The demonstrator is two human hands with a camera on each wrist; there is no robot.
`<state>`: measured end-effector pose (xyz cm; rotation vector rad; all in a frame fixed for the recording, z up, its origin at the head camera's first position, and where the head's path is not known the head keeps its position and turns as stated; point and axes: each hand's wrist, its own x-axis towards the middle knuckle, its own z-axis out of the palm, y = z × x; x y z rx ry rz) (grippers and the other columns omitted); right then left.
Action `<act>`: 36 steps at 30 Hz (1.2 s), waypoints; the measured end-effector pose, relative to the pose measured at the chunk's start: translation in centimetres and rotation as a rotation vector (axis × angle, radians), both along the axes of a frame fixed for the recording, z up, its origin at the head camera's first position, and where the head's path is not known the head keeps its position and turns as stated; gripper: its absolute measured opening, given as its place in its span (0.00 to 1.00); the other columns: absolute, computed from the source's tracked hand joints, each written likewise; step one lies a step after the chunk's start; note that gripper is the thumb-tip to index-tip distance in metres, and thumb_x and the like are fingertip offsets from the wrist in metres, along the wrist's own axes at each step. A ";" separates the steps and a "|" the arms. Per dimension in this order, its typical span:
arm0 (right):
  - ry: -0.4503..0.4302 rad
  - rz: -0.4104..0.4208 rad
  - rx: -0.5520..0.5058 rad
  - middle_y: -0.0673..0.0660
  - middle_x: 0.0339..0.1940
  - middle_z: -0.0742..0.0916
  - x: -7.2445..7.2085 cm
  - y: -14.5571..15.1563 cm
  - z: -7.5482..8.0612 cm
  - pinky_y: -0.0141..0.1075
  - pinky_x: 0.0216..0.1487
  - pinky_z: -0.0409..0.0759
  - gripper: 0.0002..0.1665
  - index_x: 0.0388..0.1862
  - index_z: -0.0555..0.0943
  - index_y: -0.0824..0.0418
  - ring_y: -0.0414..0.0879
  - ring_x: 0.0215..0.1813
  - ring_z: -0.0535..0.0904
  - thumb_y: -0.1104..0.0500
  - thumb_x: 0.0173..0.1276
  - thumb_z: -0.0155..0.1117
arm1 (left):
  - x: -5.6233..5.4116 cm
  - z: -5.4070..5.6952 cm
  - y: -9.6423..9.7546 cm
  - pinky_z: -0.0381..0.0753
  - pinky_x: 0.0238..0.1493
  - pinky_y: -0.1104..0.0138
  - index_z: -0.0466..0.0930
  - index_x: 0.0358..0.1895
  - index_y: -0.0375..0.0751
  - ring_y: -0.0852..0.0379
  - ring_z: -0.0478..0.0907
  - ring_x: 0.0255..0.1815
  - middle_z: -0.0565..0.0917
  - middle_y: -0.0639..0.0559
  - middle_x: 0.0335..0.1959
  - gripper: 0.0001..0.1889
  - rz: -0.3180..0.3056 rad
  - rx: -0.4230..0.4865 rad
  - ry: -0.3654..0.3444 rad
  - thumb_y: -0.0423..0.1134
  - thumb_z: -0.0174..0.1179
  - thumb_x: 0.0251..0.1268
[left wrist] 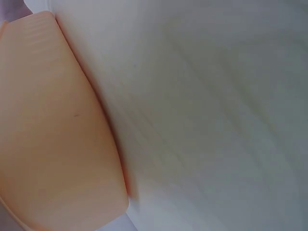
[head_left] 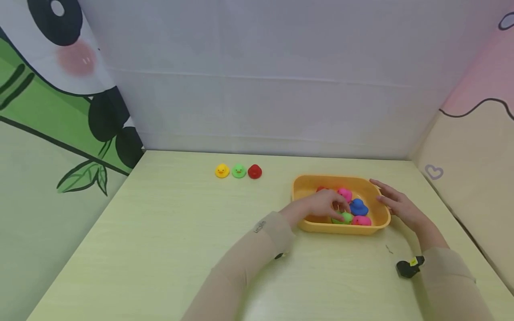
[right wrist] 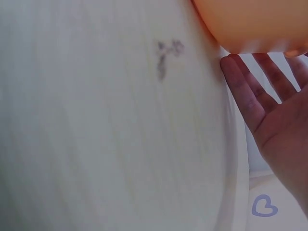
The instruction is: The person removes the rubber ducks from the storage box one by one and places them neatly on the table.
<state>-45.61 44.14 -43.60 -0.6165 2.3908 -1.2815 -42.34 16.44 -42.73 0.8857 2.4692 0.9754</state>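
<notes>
A yellow-orange plastic basin [head_left: 339, 228] on the table holds several small rubber ducks, among them a blue duck [head_left: 358, 207], a pink duck [head_left: 362, 220] and another pink duck [head_left: 345, 194]. My left hand [head_left: 323, 204] reaches over the near side into it. Its thumb and fingers close around a green rubber duck [head_left: 346, 217] low in the basin, which they partly cover. My right hand [head_left: 403, 208] touches the basin's right end with fingers extended. In the right wrist view, those straight fingers [right wrist: 243, 86] lie against the basin's outer wall [right wrist: 255, 24]. The left wrist view shows only the basin's side [left wrist: 57, 125].
Left of the basin, towards the back of the table, a yellow duck [head_left: 222, 170], a green duck [head_left: 238, 170] and a red duck [head_left: 254, 171] stand in a row. A pale wall [head_left: 261, 116] rises behind the table, with printed side panels [head_left: 478, 178] at left and right.
</notes>
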 end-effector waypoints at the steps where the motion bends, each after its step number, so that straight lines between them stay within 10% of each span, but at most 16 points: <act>1: 0.001 0.000 0.000 0.70 0.73 0.57 0.0 0.0 0.0 0.35 0.45 0.79 0.33 0.76 0.51 0.47 0.24 0.50 0.70 0.49 0.76 0.45 | 0.0 0.0 0.0 0.74 0.39 0.80 0.82 0.45 0.53 0.67 0.73 0.38 0.78 0.62 0.34 0.13 -0.002 -0.003 0.003 0.45 0.67 0.55; 15: 0.030 0.010 -0.032 0.73 0.72 0.59 0.2 -0.2 -0.1 0.34 0.44 0.80 0.32 0.76 0.52 0.48 0.24 0.51 0.71 0.51 0.76 0.44 | 0.4 0.2 -0.2 0.73 0.38 0.82 0.81 0.45 0.54 0.68 0.73 0.37 0.79 0.64 0.34 0.11 -0.021 -0.036 0.064 0.45 0.65 0.58; 22: 0.055 0.002 0.006 0.71 0.73 0.58 0.2 -0.4 -0.1 0.49 0.49 0.79 0.32 0.76 0.51 0.47 0.71 0.66 0.62 0.50 0.76 0.44 | 0.4 0.4 -0.3 0.73 0.38 0.82 0.81 0.46 0.53 0.68 0.73 0.37 0.79 0.65 0.35 0.12 -0.023 -0.028 0.082 0.44 0.65 0.58; 36: 0.046 -0.005 0.019 0.68 0.75 0.55 0.7 -0.3 0.2 0.64 0.54 0.71 0.33 0.77 0.49 0.46 0.73 0.69 0.55 0.49 0.76 0.43 | 1.2 2.2 -0.5 0.71 0.41 0.82 0.81 0.46 0.51 0.68 0.72 0.40 0.79 0.65 0.38 0.12 -0.027 -0.019 0.119 0.43 0.64 0.60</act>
